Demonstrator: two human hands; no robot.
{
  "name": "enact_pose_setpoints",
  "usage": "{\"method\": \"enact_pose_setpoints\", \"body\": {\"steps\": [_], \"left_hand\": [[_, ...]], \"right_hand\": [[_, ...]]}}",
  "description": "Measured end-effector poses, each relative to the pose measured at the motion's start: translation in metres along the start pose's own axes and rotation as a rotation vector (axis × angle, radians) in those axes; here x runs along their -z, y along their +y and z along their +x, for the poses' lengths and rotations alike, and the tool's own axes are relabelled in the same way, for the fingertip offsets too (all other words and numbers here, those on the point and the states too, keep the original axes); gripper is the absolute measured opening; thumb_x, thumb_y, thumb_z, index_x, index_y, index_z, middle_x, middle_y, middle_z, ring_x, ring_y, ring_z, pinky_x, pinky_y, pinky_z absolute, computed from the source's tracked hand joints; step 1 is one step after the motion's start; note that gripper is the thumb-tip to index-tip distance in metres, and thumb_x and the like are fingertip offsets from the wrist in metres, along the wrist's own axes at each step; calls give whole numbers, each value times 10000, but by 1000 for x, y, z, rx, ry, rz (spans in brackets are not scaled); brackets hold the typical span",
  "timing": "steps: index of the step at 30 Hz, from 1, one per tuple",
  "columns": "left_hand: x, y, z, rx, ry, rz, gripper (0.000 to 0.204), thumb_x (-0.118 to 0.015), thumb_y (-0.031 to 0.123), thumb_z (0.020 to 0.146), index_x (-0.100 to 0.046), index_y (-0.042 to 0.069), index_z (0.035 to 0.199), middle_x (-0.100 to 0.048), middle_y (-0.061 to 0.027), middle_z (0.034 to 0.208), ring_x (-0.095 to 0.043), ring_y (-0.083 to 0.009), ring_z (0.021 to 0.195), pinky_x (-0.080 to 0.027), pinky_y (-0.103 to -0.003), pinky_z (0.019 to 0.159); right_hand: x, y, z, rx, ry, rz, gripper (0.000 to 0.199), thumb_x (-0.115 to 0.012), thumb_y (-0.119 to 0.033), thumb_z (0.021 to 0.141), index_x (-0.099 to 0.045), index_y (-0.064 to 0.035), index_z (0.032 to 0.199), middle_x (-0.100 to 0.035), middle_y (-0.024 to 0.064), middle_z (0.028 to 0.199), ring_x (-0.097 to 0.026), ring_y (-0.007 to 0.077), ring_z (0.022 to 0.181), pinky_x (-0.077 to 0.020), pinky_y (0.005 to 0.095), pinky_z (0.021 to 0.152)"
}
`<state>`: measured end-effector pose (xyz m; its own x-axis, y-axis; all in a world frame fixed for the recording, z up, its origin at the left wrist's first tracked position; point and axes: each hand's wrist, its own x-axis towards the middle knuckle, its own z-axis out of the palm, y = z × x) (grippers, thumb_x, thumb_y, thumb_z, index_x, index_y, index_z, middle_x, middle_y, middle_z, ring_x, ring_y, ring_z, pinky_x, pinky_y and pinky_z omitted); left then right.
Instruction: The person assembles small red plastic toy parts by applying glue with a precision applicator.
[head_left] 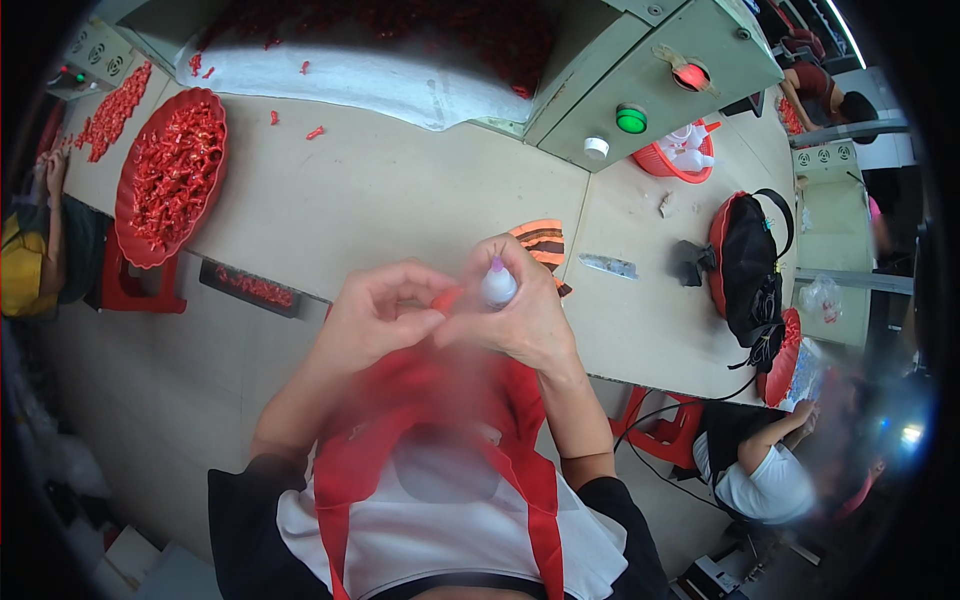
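In front of my red apron, over the near edge of the table, my two hands are close together. My right hand [535, 315] is closed round a small white squeeze bottle [498, 288] with a purple tip that points up. Between the fingertips of my left hand [378, 312] is a small red piece [446, 299]; its shape is partly hidden by fingers and blur. The right thumb and fingertips come up to the same piece, and I cannot tell if they touch it. An orange and brown striped cloth [541, 241] lies just beyond my right hand.
A red tray [202, 112] heaped with small red pieces stands at the left. Ahead is a green machine [570, 110] with buttons. At the right are a red basket [665, 165] of white bottles, a black bag [752, 275] and a flat clear packet [608, 266]. Other people work at both sides.
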<state>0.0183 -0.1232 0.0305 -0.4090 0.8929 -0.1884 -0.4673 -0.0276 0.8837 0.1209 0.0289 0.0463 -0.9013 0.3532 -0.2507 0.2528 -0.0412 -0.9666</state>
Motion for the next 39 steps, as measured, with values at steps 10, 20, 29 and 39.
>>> {"method": "enact_pose_setpoints", "body": {"steps": [10,20,29,39], "left_hand": [[11,-32,8,115,31,-172,349,-569,174,785,-545,-73,1029,-594,-145,1004,-598,-199,888,-480,-306,792],[13,-41,14,194,-61,-555,373,-516,225,831,-546,-60,1070,-594,-127,960,-582,-174,837,-475,-301,737],[18,-44,17,250,-52,-822,396,-517,229,830,-513,-75,1083,-573,-160,1030,-584,-222,850,-493,-320,736],[15,-39,24,292,60,-869,435,-550,277,789,-517,-81,1035,-526,-187,926,-560,-241,768,-559,-291,678]], "right_hand": [[-11,-11,-6,-8,210,-214,574,-858,-239,498,-471,-54,880,-524,17,809,-500,108,731,-439,251,670],[-12,-1,-6,131,254,-361,578,-859,-256,502,-484,-51,891,-561,33,790,-548,128,689,-468,274,628],[-5,3,-7,249,271,-339,477,-823,-170,578,-533,-36,932,-580,45,822,-576,128,729,-478,281,652],[41,43,4,127,556,-834,127,-682,-97,709,-649,-53,823,-601,89,853,-604,231,640,-480,303,584]]}}
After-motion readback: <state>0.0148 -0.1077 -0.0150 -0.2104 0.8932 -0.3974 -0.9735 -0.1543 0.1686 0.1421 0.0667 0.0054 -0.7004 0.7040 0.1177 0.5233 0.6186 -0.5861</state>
